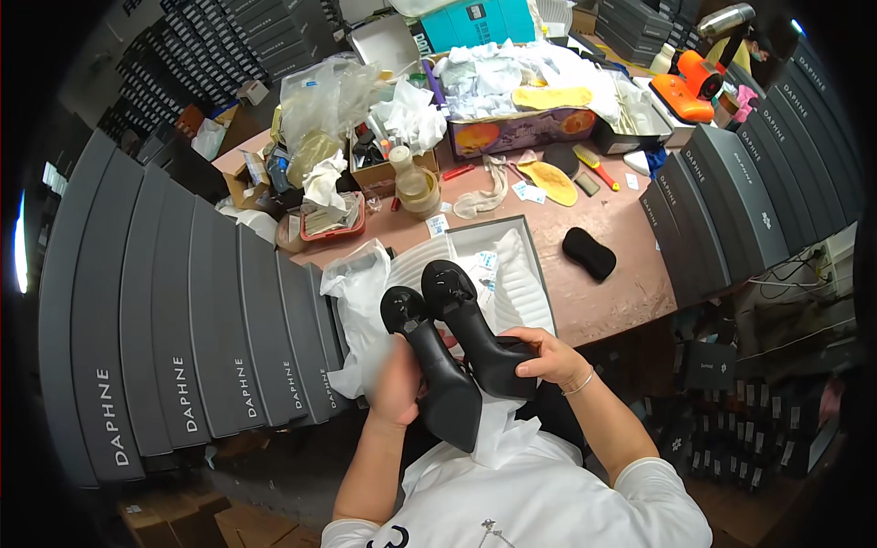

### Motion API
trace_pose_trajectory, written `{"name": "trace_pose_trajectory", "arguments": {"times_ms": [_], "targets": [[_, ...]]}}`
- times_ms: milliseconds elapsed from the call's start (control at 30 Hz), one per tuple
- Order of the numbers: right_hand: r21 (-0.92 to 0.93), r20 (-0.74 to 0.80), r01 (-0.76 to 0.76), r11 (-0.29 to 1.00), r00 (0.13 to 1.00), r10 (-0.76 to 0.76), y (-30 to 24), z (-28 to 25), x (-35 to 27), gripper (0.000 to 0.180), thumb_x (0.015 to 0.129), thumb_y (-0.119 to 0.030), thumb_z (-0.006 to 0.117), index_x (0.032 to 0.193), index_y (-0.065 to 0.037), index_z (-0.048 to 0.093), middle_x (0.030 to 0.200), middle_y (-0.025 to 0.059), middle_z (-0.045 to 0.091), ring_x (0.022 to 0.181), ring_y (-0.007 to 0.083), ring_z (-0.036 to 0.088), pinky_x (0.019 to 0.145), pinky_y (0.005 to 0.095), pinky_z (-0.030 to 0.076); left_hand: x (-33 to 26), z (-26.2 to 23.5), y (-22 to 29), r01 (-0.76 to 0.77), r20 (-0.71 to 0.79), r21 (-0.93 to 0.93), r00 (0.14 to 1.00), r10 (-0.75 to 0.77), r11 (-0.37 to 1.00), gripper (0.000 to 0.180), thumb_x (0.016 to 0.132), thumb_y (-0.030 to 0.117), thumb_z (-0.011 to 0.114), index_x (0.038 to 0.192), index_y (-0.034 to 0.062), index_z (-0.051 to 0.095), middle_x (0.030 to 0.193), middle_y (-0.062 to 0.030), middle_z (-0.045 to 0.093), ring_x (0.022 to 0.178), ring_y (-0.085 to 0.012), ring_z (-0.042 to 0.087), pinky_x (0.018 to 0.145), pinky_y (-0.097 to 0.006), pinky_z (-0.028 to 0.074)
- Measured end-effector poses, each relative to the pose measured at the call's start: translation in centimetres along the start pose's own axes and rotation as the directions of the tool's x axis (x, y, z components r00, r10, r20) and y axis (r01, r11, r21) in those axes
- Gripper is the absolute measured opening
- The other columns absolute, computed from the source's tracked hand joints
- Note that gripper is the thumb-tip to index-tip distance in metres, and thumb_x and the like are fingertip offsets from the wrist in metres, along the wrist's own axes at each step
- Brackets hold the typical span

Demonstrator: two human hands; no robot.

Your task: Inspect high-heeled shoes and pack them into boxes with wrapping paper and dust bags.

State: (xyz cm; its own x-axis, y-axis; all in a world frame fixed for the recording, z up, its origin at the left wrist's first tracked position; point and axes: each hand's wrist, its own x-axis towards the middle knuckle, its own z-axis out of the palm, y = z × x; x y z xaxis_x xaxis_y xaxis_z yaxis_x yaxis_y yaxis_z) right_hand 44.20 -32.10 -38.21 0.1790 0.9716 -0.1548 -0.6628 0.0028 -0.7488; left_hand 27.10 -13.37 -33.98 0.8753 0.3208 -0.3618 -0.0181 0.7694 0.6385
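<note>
Two black high-heeled shoes are in front of my chest, their soles toward me and pointed toes down. My left hand (395, 382), partly blurred, grips the left shoe (445, 376) at its side. The right shoe (476, 334) is held in my right hand (554, 357), with the thumb on the sole near the toe. White tissue paper (501, 426) hangs below the toes. Behind the shoes lies an open shoebox (533, 258) with white ribbed padding (518, 285) and small printed packets (487, 261). More crumpled white paper (358, 279) lies at the box's left.
Dark grey shoeboxes (164, 310) stand in a row at the left, with more shoeboxes (731, 196) at the right. On the pink table (612, 306) are a black sponge (587, 254), a yellow insole (548, 183), a brush (596, 166) and a glass bottle (417, 187). A paper-filled carton (484, 139) stands farther back.
</note>
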Motion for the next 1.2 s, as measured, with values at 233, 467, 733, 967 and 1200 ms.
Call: {"name": "trace_pose_trajectory", "arguments": {"times_ms": [233,467,733,967,1200], "targets": [[0.054,-0.006,-0.04,0.998,0.999,0.041,1.1,-1.0,-0.1,0.061,0.071,-0.006,0.073,0.126,0.003,0.05,0.113,0.0097,0.061,0.103,0.0143,0.059,0.093,0.0276,0.045,0.0,0.3,-1.0,0.036,-0.09,0.036,0.995,-0.033,0.999,0.062,0.095,0.054,0.035,0.123,-0.0007,0.046,0.115,-0.0184,0.058,0.096,-0.0281,0.062,0.085,-0.041,0.052],[0.121,-0.004,-0.06,0.991,0.998,0.061,1.9,-1.8,-0.2,0.063,0.065,-0.006,0.077,0.123,0.003,0.052,0.113,0.0117,0.062,0.103,0.0177,0.061,0.092,0.0315,0.048,-0.5,0.6,-1.3,0.005,-0.021,0.037,1.0,-0.004,0.999,0.062,0.096,0.053,0.033,0.123,-0.001,0.046,0.114,-0.017,0.058,0.098,-0.0268,0.061,0.086,-0.04,0.051],[0.099,-0.042,-0.034,0.995,0.998,0.038,2.2,-1.3,-0.7,0.062,0.065,-0.006,0.077,0.122,0.002,0.054,0.115,0.0121,0.061,0.104,0.0195,0.06,0.095,0.0318,0.045,-0.8,0.3,-1.4,0.013,0.014,0.031,1.0,-0.014,0.999,0.062,0.095,0.054,0.034,0.122,-0.0002,0.047,0.116,-0.0164,0.057,0.1,-0.0261,0.061,0.087,-0.04,0.051],[-0.257,0.024,0.248,0.934,0.968,-0.251,-1.7,0.4,-0.9,0.055,0.064,-0.007,0.075,0.117,-0.005,0.062,0.141,0.0161,0.04,0.129,0.0227,0.04,0.108,0.0361,0.027,-0.9,-0.6,1.7,-0.007,-0.017,0.135,1.0,0.009,0.991,0.055,0.096,0.05,0.038,0.112,-0.0004,0.055,0.1,-0.0116,0.064,0.087,-0.0227,0.064,0.079,-0.038,0.052],[-0.522,-0.27,0.312,0.794,0.823,-0.501,-4.6,0.3,-2.1,0.051,0.074,-0.001,0.069,0.123,0.0,0.053,0.115,0.0058,0.059,0.103,0.0138,0.056,0.09,0.0264,0.045,0.2,-1.6,5.4,-0.203,0.12,0.973,0.845,0.521,0.105,0.044,0.087,0.027,0.063,0.118,-0.0024,0.051,0.107,-0.0201,0.063,0.1,-0.0311,0.061,0.078,-0.037,0.047]]}}
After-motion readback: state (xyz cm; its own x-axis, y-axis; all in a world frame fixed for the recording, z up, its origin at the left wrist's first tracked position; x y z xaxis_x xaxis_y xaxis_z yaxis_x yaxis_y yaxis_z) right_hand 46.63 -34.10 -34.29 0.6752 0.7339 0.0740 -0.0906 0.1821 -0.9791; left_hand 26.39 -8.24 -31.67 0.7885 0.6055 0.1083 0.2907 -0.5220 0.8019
